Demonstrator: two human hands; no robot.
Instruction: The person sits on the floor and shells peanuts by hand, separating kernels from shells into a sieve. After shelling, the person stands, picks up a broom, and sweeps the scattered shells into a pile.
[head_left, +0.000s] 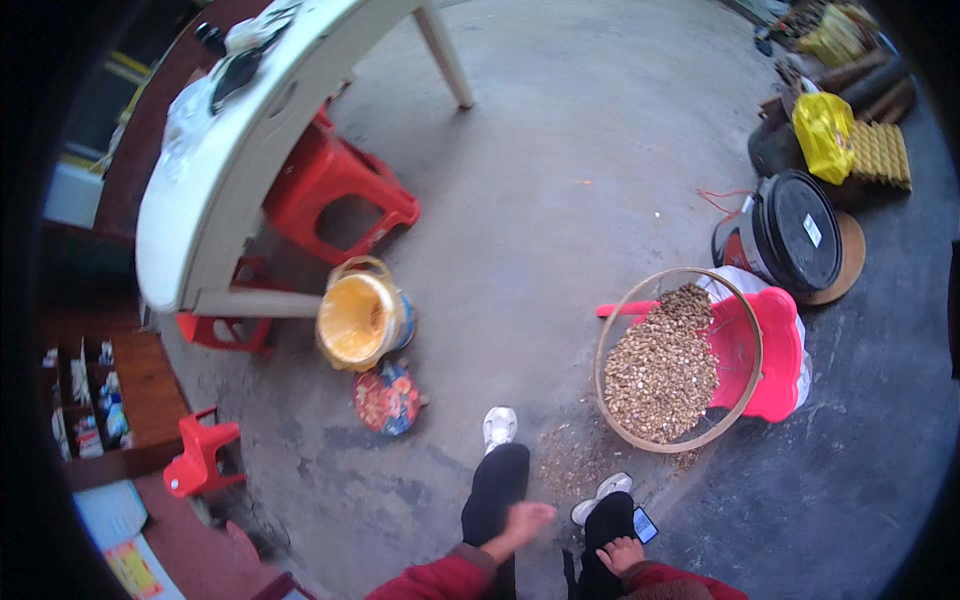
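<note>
My left hand (531, 520) is in the air by my left knee, blurred by motion, and nothing shows in it. On my right thigh rests my right hand (621, 553), empty, its fingers slightly apart. A smartphone (645, 525) with a lit screen is beside that thigh. Ahead to the right, a round sieve (753, 390) with a wooden rim and see-through mesh sits over a pink plastic stool (776, 352). It holds a heap of small brown and tan kernels (660, 371), perhaps nuts or seeds. Neither hand touches the sieve.
Debris (574, 457) lies scattered on the concrete floor. A lidded black bucket (804, 232) stands behind the sieve. To the left are a yellow-stained bucket (356, 319), a low patterned stool (386, 397), a red plastic stool (341, 199), a small red chair (199, 454) and a white table (225, 195).
</note>
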